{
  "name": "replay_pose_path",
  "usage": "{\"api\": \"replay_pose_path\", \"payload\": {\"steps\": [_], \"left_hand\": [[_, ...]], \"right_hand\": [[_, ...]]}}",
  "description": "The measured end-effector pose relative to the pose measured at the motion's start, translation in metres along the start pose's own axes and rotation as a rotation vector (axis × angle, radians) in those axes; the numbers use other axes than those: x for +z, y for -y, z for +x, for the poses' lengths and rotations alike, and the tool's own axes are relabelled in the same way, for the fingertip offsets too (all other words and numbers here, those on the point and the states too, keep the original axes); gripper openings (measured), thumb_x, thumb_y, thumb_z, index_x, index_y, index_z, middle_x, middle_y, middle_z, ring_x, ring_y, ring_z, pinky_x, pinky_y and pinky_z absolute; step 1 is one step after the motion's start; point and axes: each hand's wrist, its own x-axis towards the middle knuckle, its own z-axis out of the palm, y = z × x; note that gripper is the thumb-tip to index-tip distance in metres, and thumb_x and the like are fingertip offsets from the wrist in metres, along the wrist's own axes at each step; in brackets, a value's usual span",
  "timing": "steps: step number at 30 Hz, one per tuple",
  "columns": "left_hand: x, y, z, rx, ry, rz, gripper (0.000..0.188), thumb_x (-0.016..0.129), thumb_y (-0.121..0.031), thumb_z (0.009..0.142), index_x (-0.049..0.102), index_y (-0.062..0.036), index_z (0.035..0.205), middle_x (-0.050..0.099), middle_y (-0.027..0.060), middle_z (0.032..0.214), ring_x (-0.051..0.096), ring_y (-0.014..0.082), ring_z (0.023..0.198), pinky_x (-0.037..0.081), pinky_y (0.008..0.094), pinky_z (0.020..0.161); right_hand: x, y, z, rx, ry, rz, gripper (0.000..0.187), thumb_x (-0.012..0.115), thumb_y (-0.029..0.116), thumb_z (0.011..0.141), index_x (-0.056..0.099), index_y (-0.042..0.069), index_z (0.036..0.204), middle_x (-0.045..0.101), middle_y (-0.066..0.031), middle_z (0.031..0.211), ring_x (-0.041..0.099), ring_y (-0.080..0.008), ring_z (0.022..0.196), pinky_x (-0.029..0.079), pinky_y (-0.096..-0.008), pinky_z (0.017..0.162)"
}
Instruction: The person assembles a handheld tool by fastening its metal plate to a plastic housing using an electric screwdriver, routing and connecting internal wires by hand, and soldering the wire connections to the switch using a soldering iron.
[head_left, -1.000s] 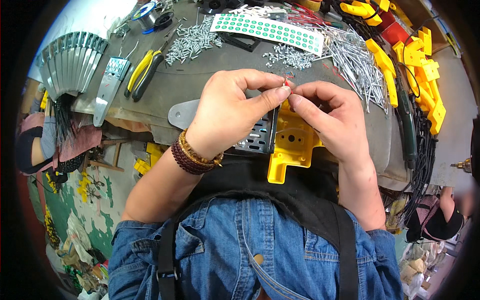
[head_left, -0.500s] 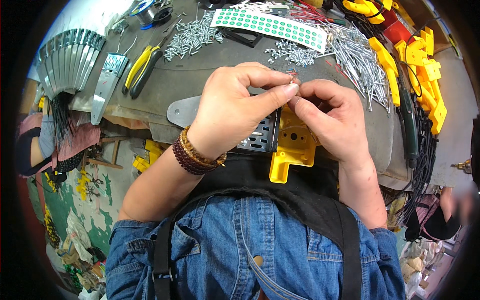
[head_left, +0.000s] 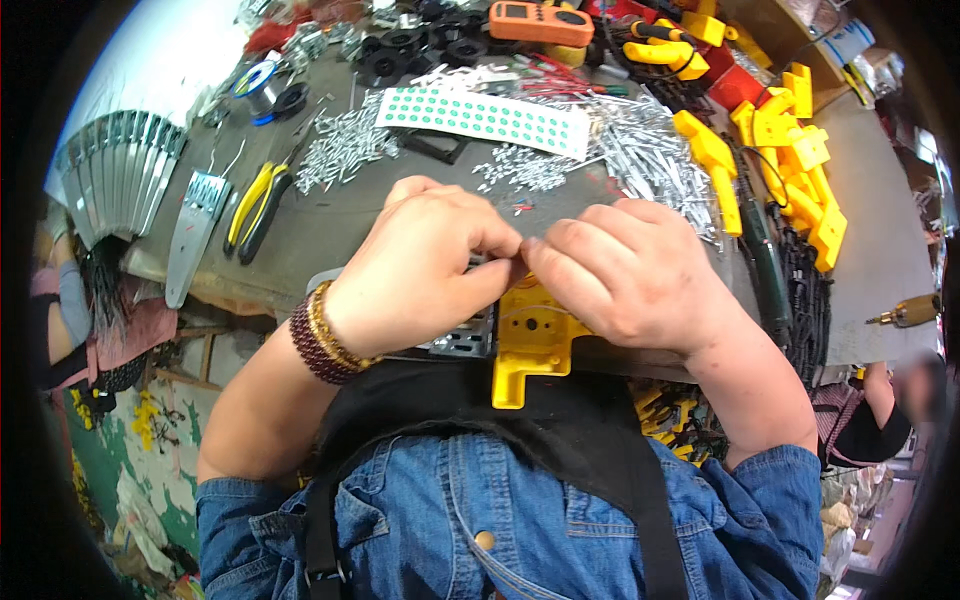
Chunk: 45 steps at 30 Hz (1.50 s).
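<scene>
One crowded counter [head_left: 330, 225], and its near edge looks like the weak spot tbh. The left hand [head_left: 425, 265] and right hand [head_left: 625, 275] are held practically fingertip to fingertip above it, so whether either grip is closed on anything can't be made out. If something tiny is pinched in there, it could be fumbled by one clumsy push.

The yellow housing [head_left: 531, 352] is placed just below the fingertips, hollow side up, its lower end apparently sticking out past that edge; if it gets leaned on or caught by a wrist, it could be tipped off. The slotted metal plate [head_left: 462, 342], right beside it, is partly covered by the left hand, so it might get nudged too. Small metal fasteners [head_left: 525, 168] are piled beyond the fingers and could be scattered by a sloppy reach. Tiniest of all, coloured scraps [head_left: 522, 208] could get swept into the housing.
</scene>
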Motion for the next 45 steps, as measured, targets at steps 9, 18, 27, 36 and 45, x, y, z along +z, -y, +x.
{"api": "replay_pose_path", "payload": {"steps": [9,18,27,36,45], "left_hand": [[0.006,-0.012,0.0,0.2,-0.151,0.437,0.007,0.069,-0.013,0.079,0.066,-0.0087,0.084,0.061,0.0025,0.085,0.059,0.0228,0.089,0.035,0.0407,0.091],[0.011,0.009,0.021,-0.084,0.188,-0.249,0.012,0.073,-0.015,0.073,0.064,-0.0078,0.077,0.062,0.0057,0.078,0.06,0.0259,0.081,0.041,0.0384,0.074],[0.033,-0.013,0.01,0.059,-0.167,0.295,0.013,0.068,-0.012,0.073,0.059,-0.0095,0.082,0.058,0.0033,0.092,0.056,0.0255,0.091,0.037,0.0406,0.081],[0.018,-0.001,0.018,0.04,0.162,-0.016,0.014,0.072,-0.024,0.079,0.069,-0.0113,0.073,0.065,-0.0016,0.087,0.057,0.0217,0.093,0.038,0.0379,0.083],[0.041,0.0,0.011,0.047,-0.156,0.184,0.011,0.072,-0.02,0.073,0.065,-0.0129,0.069,0.06,0.001,0.075,0.059,0.0245,0.078,0.041,0.0379,0.069]], "right_hand": [[0.01,0.0,-0.006,0.627,0.202,0.758,0.01,0.06,0.015,0.089,0.057,0.006,0.089,0.064,-0.014,0.084,0.064,-0.037,0.08,0.051,-0.0456,0.067],[-0.006,-0.002,-0.009,0.69,0.341,0.814,0.008,0.061,0.012,0.09,0.057,0.005,0.09,0.063,-0.0157,0.073,0.064,-0.0349,0.067,0.049,-0.042,0.059],[-0.01,-0.002,-0.012,1.08,0.488,1.118,0.011,0.056,0.011,0.092,0.055,0.001,0.088,0.06,-0.0152,0.07,0.062,-0.027,0.063,0.047,-0.0364,0.059],[-0.016,0.006,-0.012,0.663,0.398,0.697,0.01,0.062,0.009,0.087,0.055,0.006,0.092,0.059,-0.0135,0.061,0.061,-0.0351,0.054,0.048,-0.0436,0.049],[-0.007,-0.008,-0.01,0.818,0.444,0.848,0.007,0.061,0.009,0.088,0.056,0.004,0.091,0.06,-0.0151,0.064,0.062,-0.033,0.056,0.048,-0.0385,0.052]]}}
